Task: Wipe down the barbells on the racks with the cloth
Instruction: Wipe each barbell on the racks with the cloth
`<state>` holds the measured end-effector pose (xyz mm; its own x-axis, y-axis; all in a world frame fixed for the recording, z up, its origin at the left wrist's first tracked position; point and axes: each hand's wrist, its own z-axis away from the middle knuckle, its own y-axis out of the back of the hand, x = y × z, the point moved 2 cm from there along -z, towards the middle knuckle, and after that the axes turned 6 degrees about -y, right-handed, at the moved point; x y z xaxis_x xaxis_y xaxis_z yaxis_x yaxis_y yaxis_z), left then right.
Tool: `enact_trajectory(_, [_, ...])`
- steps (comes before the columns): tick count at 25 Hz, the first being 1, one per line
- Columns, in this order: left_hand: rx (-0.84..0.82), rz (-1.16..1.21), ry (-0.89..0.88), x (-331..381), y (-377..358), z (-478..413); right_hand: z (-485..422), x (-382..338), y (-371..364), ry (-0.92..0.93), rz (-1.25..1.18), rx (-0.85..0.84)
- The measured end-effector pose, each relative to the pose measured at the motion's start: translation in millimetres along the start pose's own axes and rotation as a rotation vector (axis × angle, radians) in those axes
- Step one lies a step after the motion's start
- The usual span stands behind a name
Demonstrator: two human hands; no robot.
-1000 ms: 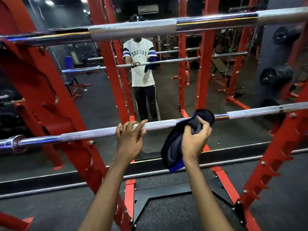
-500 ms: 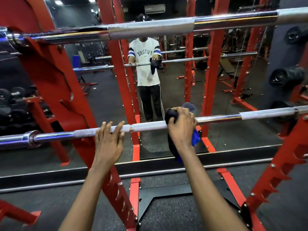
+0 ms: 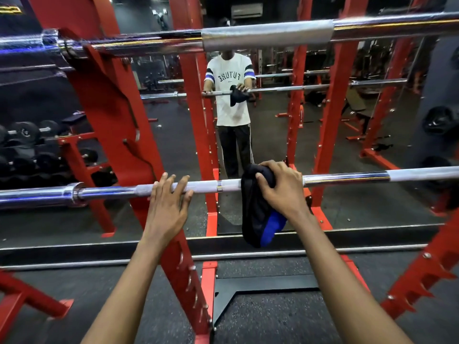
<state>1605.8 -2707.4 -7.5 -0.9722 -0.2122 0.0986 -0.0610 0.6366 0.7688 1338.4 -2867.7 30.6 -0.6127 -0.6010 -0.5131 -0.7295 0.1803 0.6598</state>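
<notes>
A chrome barbell point(image 3: 347, 178) lies across the red rack at waist height, running the full width of the head view. My right hand point(image 3: 283, 188) presses a dark cloth with a blue patch point(image 3: 258, 214) over the bar's middle; the cloth hangs down below the bar. My left hand point(image 3: 169, 202) rests on top of the bar to the left, fingers spread over its knurled part. A second barbell point(image 3: 268, 37) sits higher on the rack, above both hands.
Red rack uprights point(image 3: 111, 115) and toothed side rails point(image 3: 419, 276) flank the bar. A wall mirror behind shows a person's reflection point(image 3: 231, 103). A dumbbell rack point(image 3: 29, 145) stands at left and weight plates point(image 3: 439, 120) at right. A black base plate point(image 3: 248, 286) lies on the rubber floor.
My right hand has slid the cloth leftward along the lower bar toward its middle. My left hand stays on the bar, and the view has shifted right and closer.
</notes>
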Motion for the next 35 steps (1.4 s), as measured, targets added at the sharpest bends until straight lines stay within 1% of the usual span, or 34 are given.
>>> enact_trajectory(1, [0.004,-0.01,-0.006,0.2,0.0,-0.3,6.0,-9.3,-11.7,-0.004,0.065,0.032])
enact_trajectory(3, [-0.009,-0.02,-0.001,5.3,-0.1,-0.2,17.3,-32.4,-30.1,0.035,0.065,0.063])
enact_trajectory(5, [-0.03,-0.069,0.007,9.1,1.8,-0.3,23.8,-50.8,-41.6,0.164,0.029,0.055])
enact_trajectory(7, [-0.041,-0.162,0.008,3.8,9.9,-2.5,28.0,-60.1,-50.5,0.327,0.072,0.026])
enact_trajectory(8, [-0.055,-0.192,-0.006,-1.2,15.2,-4.4,26.4,-60.3,-51.5,0.366,0.1,0.015])
enact_trajectory(9, [-0.078,-0.202,-0.03,-8.3,20.0,-5.4,23.3,-58.7,-51.2,0.368,0.116,0.015])
enact_trajectory(10, [-0.107,-0.19,-0.061,-17.2,23.5,-5.0,20.7,-57.7,-51.0,0.328,0.111,0.03])
enact_trajectory(12, [-0.157,-0.133,-0.112,-32.9,26.8,-2.2,20.5,-63.8,-53.8,0.194,0.058,0.076])
enact_trajectory(13, [-0.169,-0.111,-0.128,-36.3,25.8,-0.3,22.7,-73.6,-58.2,0.158,0.043,0.084])
enact_trajectory(14, [-0.171,-0.095,-0.139,-37.7,24.3,1.6,25.4,-87.6,-65.9,0.163,0.049,0.073])
enact_trajectory(16, [-0.168,-0.061,-0.144,-38.9,22.5,5.0,31.8,-115.2,-82.0,0.247,0.08,0.022])
enact_trajectory(19, [-0.122,-0.073,-0.125,-54.8,29.9,17.1,25.7,-115.9,-84.5,0.302,0.083,-0.012])
enact_trajectory(22, [-0.134,-0.111,-0.099,-67.3,38.0,28.5,24.3,-96.3,-74.4,0.206,0.061,0.013])
enact_trajectory(24, [-0.137,-0.063,-0.063,-71.4,40.8,27.7,23.8,-97.5,-74.4,0.128,0.029,0.032])
enact_trajectory(25, [-0.117,-0.046,-0.035,-74.3,42.5,27.8,23.9,-103.9,-76.8,0.121,0.021,0.033])
enact_trajectory(27, [-0.094,-0.068,0.008,-82.5,45.5,30.1,28.5,-122.8,-89.8,0.195,0.041,0.009])
enact_trajectory(30, [-0.101,-0.098,0.037,-86.2,43.3,34.3,39.3,-154.6,-114.9,0.336,0.043,-0.014])
enact_trajectory(33, [-0.084,-0.102,0.057,-83.6,44.0,33.4,40.3,-177.3,-128.5,0.393,0.045,-0.077])
enact_trajectory(35, [-0.08,-0.116,0.052,-87.1,45.9,34.3,34.7,-173.9,-125.3,0.431,0.043,-0.104])
